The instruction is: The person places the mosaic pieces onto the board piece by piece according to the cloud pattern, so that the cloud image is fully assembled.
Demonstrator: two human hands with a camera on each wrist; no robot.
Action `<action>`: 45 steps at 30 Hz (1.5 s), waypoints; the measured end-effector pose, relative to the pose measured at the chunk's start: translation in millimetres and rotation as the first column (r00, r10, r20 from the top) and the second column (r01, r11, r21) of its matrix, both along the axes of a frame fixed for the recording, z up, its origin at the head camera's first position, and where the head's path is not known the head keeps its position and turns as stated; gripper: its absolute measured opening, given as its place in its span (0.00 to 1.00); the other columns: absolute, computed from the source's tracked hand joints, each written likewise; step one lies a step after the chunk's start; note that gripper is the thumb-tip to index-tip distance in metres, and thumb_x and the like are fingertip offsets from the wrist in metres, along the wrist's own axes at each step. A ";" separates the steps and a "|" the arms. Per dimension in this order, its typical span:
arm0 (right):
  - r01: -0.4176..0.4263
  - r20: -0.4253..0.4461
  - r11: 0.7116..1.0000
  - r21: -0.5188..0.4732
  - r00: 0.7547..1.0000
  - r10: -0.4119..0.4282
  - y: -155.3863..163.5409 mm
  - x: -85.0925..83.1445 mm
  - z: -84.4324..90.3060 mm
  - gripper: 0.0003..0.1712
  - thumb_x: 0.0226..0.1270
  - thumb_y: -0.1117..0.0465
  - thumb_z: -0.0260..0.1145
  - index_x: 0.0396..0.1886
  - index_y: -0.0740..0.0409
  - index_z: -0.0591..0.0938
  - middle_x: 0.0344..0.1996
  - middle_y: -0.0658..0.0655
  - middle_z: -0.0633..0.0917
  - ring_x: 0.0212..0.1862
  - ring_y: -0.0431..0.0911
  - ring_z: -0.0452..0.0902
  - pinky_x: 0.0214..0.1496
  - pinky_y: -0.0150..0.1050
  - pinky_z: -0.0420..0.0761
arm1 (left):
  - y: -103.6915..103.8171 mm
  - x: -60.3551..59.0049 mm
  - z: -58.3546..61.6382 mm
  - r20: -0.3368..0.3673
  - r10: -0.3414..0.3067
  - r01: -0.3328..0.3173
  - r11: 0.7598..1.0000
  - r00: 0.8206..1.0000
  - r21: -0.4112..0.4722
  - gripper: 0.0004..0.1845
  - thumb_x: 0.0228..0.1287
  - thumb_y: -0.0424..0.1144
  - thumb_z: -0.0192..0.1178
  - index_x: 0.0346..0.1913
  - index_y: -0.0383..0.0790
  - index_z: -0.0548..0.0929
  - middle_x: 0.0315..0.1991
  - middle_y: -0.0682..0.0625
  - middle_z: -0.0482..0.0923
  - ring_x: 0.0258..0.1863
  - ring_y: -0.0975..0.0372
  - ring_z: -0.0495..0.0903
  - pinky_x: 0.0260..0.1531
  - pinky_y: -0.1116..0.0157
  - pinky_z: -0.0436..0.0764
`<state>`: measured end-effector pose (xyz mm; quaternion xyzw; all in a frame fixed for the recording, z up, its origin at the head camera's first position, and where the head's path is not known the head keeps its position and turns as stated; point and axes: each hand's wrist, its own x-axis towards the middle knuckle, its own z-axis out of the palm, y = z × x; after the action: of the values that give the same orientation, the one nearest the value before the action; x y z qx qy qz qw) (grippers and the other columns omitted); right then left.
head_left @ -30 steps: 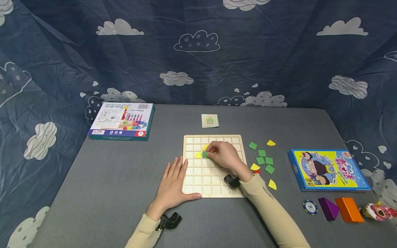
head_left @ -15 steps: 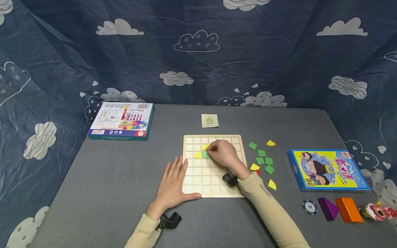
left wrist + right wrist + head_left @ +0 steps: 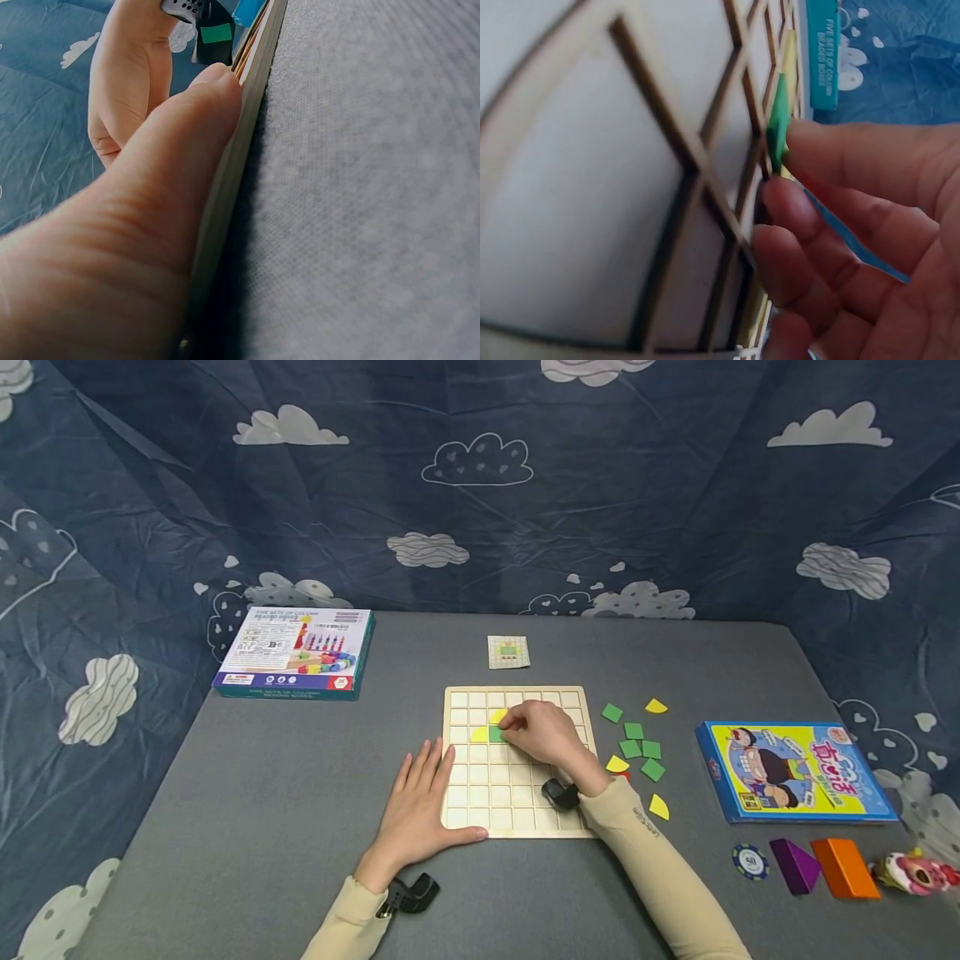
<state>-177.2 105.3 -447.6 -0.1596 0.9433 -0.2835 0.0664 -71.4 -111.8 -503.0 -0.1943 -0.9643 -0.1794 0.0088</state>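
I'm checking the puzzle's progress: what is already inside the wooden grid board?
In the wooden grid board, two yellow pieces and a green square show by the right hand. Cells under that hand are hidden.

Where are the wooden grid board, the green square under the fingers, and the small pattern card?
wooden grid board [image 3: 480, 793], head view, bare lower-left cells
green square [image 3: 495, 735], head view, its visible left part
pattern card [image 3: 508, 652], head view, middle

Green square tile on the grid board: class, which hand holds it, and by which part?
The right hand pinches the green square tile by its edge with its fingertips, over the grid board.
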 end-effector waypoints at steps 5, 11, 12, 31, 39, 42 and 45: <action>-0.011 0.029 0.999 -0.035 1.000 0.012 9.4 0.5 4.3 0.04 0.58 0.58 0.71 0.32 0.51 0.88 0.26 0.44 0.83 0.29 0.40 0.75 0.34 0.41 0.73 | 0.6 0.0 0.3 0.006 0.000 0.000 1.000 1.000 -0.004 0.64 0.45 0.80 0.50 0.75 0.38 0.46 0.75 0.42 0.40 0.73 0.54 0.35 0.69 0.55 0.35; 0.035 0.006 0.993 -0.116 0.999 -0.034 25.1 0.4 7.0 0.04 0.59 0.59 0.71 0.33 0.53 0.88 0.26 0.46 0.83 0.28 0.42 0.74 0.32 0.39 0.72 | 0.6 0.5 -0.2 0.011 0.002 -0.002 1.000 1.000 0.007 0.65 0.44 0.81 0.50 0.75 0.38 0.46 0.75 0.43 0.40 0.73 0.54 0.35 0.69 0.55 0.35; 0.045 0.002 0.991 -0.126 0.999 -0.045 28.1 0.6 7.6 0.05 0.59 0.59 0.70 0.34 0.54 0.88 0.26 0.47 0.83 0.28 0.43 0.73 0.31 0.39 0.72 | 0.5 0.4 -0.5 0.009 0.002 -0.002 1.000 1.000 0.007 0.65 0.44 0.81 0.50 0.75 0.38 0.46 0.75 0.43 0.40 0.73 0.54 0.35 0.69 0.55 0.35; 0.249 -0.109 0.951 -0.184 0.956 -0.271 91.2 -0.3 5.6 0.11 0.61 0.59 0.69 0.39 0.62 0.86 0.35 0.60 0.81 0.29 0.50 0.72 0.25 0.43 0.70 | -1.0 -0.6 -2.2 -0.016 -0.004 0.005 1.000 1.000 0.013 0.64 0.45 0.80 0.51 0.75 0.38 0.46 0.75 0.42 0.40 0.73 0.54 0.35 0.69 0.55 0.34; 0.322 -0.106 0.940 -0.112 0.937 -0.333 115.9 -2.1 0.4 0.14 0.62 0.55 0.68 0.41 0.61 0.85 0.39 0.61 0.82 0.35 0.53 0.74 0.28 0.48 0.74 | -1.0 -1.0 -1.2 -0.021 -0.011 0.011 1.000 1.000 0.012 0.64 0.45 0.80 0.52 0.75 0.38 0.46 0.75 0.42 0.40 0.73 0.53 0.36 0.69 0.55 0.35; 0.326 -0.088 0.940 -0.098 0.938 -0.334 123.1 -2.8 -0.6 0.16 0.61 0.56 0.69 0.43 0.63 0.85 0.41 0.63 0.81 0.39 0.56 0.75 0.34 0.50 0.74 | -0.9 -0.7 -0.9 -0.020 -0.011 0.012 1.000 1.000 0.018 0.64 0.45 0.79 0.52 0.75 0.38 0.46 0.75 0.42 0.40 0.73 0.53 0.37 0.69 0.54 0.36; 0.327 -0.065 0.942 -0.072 0.941 -0.331 129.9 -3.9 -2.4 0.18 0.61 0.56 0.69 0.45 0.65 0.84 0.42 0.65 0.81 0.42 0.58 0.75 0.40 0.53 0.73 | -0.7 -0.2 -0.5 -0.013 -0.011 0.011 1.000 1.000 0.024 0.64 0.45 0.79 0.52 0.75 0.38 0.46 0.75 0.42 0.40 0.73 0.53 0.36 0.69 0.54 0.37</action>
<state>-181.1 235.2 -449.9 -0.0124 0.9496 -0.3125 -0.0228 -71.6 -112.5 -503.6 -0.2006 -0.9610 -0.1897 0.0164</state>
